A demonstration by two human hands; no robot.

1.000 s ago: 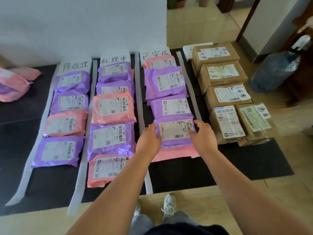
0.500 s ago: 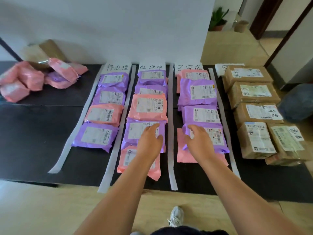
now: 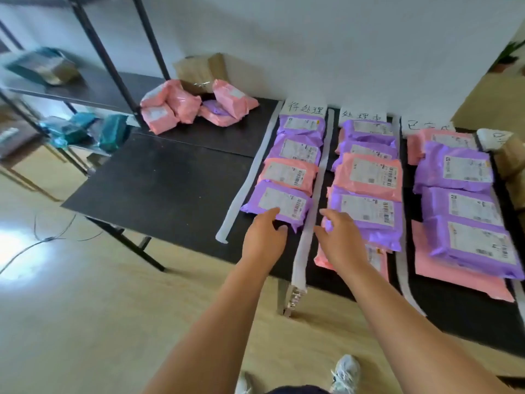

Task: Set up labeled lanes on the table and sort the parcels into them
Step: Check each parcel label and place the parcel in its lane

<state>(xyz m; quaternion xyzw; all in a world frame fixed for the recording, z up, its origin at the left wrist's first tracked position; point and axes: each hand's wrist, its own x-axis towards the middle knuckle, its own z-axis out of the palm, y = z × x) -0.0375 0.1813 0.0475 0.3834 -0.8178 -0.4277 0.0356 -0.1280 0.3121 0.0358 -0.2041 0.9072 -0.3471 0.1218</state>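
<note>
Arms outstretched toward 12 o'clock, left hand (image 3: 264, 237) and right hand (image 3: 339, 237) (fingers loosely spread, gripping nothing) hover over purple parcels (image 3: 279, 201).

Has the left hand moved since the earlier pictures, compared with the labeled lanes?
Yes. The left hand went leftward, from the third lane to the nearest purple parcel in the first lane.

The left forearm (image 3: 216, 322) and right forearm (image 3: 397, 317) are bare and reach forward, converging slightly. The left hand (image 3: 264, 237) is palm down, fingers loosely extended, thumb pointing toward the other. The right hand (image 3: 339, 240), just beside it, is palm down, fingers relaxed and slightly bent.
</note>
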